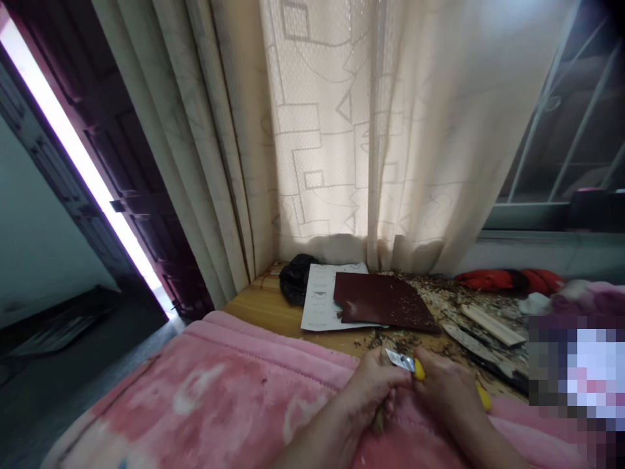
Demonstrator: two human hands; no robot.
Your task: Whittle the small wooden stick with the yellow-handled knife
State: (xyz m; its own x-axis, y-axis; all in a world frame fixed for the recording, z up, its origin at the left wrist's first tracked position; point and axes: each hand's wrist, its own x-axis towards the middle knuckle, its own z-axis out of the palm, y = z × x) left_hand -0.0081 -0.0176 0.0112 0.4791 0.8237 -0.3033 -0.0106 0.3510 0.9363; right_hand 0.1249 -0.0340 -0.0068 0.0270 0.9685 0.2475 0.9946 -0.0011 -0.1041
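My right hand [452,391] is closed around a yellow-handled knife [407,363], its silver blade pointing left toward my left hand. My left hand [368,391] is curled shut around a small piece of wood [379,422], mostly hidden by the fingers. Both hands rest over a pink blanket [234,391] at the near edge of a wooden table [258,303]. The blade touches the top of what the left hand holds.
A dark red sheet [383,299] lies on a white paper [319,293], with wood shavings [439,296] scattered around. Wooden strips [491,324], a black bag [295,277] and red cloth [508,280] sit on the table. Curtains [371,130] hang behind; a doorway [73,150] opens on the left.
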